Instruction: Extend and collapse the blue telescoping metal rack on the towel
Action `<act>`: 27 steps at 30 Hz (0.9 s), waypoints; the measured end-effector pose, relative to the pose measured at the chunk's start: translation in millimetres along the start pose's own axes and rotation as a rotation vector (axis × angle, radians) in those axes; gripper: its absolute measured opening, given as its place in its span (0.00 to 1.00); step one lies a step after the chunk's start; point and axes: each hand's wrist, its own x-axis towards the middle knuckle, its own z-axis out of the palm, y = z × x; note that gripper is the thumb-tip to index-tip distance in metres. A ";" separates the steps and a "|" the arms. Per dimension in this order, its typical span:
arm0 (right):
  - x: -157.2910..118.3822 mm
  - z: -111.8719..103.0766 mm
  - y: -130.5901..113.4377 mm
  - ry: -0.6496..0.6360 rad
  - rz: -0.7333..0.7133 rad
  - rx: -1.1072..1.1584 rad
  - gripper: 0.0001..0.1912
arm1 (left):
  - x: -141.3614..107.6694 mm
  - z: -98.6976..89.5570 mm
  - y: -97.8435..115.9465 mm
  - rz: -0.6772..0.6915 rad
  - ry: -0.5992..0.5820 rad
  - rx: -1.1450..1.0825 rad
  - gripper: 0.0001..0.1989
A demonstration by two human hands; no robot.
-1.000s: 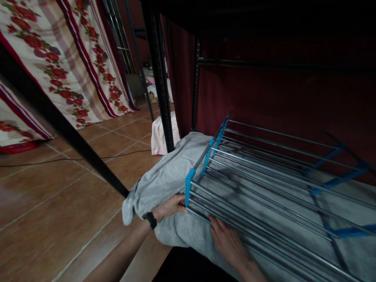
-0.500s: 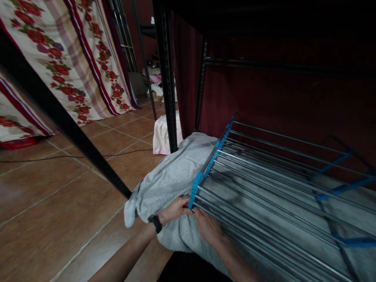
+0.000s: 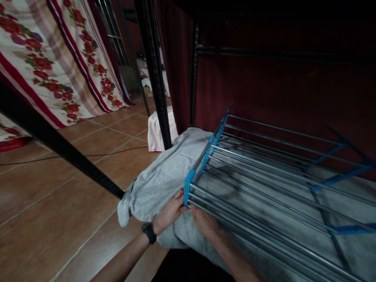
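Observation:
A folding drying rack of metal rods point(image 3: 264, 180) with blue plastic end pieces point(image 3: 187, 190) lies over a grey blanket point(image 3: 164, 180). My left hand point(image 3: 172, 209), with a dark watch on the wrist, is closed at the outer side of the nearest blue corner. Just to the right, my right hand point(image 3: 204, 223) has its fingers curled under the front rods beside that same corner. The fingertips of both hands meet close together there and are partly hidden by the rack.
Black slotted metal posts point(image 3: 154, 74) rise around the blanket, one slanting across the left point(image 3: 61, 133). A flowered curtain point(image 3: 55, 62) hangs over the tiled floor point(image 3: 88, 184), where a dark cable point(image 3: 117, 152) runs. A striped pale cloth point(image 3: 155, 131) sits behind the post.
The view has shifted slightly, so everything appears a little further left and higher. Both hands stay at the rack's corner, the left fingers now reaching a bit higher along the blue piece.

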 end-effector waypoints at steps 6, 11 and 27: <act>-1.2 -1.6 -4.4 -0.034 0.056 -0.041 0.16 | -2.1 4.0 9.5 -0.016 0.035 0.059 0.08; -3.4 -3.9 -6.1 -0.047 0.139 -0.049 0.18 | -6.0 10.5 11.5 -0.106 0.088 0.155 0.08; -184.7 2.6 41.5 0.454 0.077 -0.093 0.24 | -4.9 6.9 -4.4 -0.135 0.087 0.272 0.10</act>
